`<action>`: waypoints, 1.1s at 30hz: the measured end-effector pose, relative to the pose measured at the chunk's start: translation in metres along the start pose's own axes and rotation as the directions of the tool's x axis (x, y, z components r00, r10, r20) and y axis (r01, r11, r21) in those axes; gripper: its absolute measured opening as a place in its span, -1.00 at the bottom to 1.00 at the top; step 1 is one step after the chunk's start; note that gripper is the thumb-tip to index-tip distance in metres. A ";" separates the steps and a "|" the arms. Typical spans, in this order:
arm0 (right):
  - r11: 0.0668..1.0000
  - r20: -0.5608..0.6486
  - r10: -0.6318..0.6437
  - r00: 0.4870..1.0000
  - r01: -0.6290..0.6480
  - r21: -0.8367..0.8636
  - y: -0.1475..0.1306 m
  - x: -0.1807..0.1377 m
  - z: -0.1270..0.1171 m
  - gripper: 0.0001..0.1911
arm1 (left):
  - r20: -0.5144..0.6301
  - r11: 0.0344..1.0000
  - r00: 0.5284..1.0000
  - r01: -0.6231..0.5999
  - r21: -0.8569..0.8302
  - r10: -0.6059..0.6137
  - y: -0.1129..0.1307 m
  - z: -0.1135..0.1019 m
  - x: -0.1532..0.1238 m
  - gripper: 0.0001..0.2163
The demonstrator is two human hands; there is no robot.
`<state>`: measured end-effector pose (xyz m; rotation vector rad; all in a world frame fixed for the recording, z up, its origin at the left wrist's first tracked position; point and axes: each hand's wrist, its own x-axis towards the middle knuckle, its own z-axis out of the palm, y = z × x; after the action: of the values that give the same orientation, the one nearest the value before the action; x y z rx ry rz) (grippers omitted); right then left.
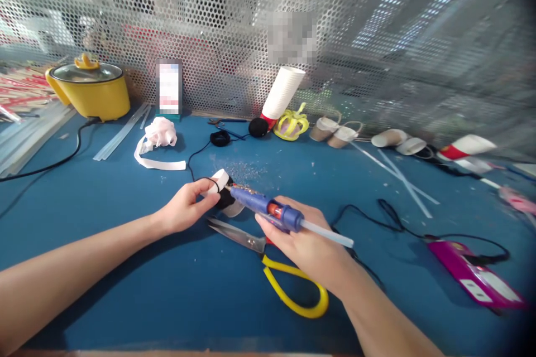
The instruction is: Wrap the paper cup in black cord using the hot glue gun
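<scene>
Right hand is gripping the blue glue gun at frame center, nozzle touching the small paper cup that left hand is pinching.

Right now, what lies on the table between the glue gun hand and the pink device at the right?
In the head view, only a black cord loops across the blue table between the right hand and the pink device.

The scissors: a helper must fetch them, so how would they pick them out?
On the blue table, look just below the right hand holding the glue gun. The scissors lie flat there, silver blades pointing left, the only tool with big yellow loop handles.
</scene>
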<state>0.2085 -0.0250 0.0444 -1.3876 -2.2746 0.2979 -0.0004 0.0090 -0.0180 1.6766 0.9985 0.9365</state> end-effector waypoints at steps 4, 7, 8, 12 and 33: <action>0.999 0.009 -0.015 1.000 0.016 -0.031 -0.003 -0.001 0.000 -0.78 | 0.000 0.999 1.000 -0.009 0.036 0.009 0.001 0.000 0.000 -0.75; 0.999 -0.011 -0.007 1.000 0.007 -0.042 -0.004 -0.001 -0.001 -0.77 | 0.000 0.998 1.000 -0.026 0.059 0.026 0.002 0.000 0.000 -0.76; 0.999 -0.010 -0.005 1.000 0.004 -0.038 -0.004 -0.001 -0.001 -0.77 | 0.000 0.998 1.000 -0.031 0.062 0.031 0.003 -0.001 -0.001 -0.77; 1.000 0.003 0.020 1.000 -0.020 -0.025 -0.005 -0.001 -0.001 -0.78 | -0.003 0.998 0.999 -0.036 0.061 0.036 0.003 0.000 -0.001 -0.77; 0.998 0.003 0.063 0.998 -0.063 0.003 -0.003 -0.001 0.001 -0.81 | -0.016 0.999 0.999 -0.035 0.013 0.036 0.002 0.001 -0.001 -0.81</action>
<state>0.2058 -0.0267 0.0442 -1.4608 -2.2351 0.3239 0.0003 0.0073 -0.0163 1.7048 0.9904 0.9705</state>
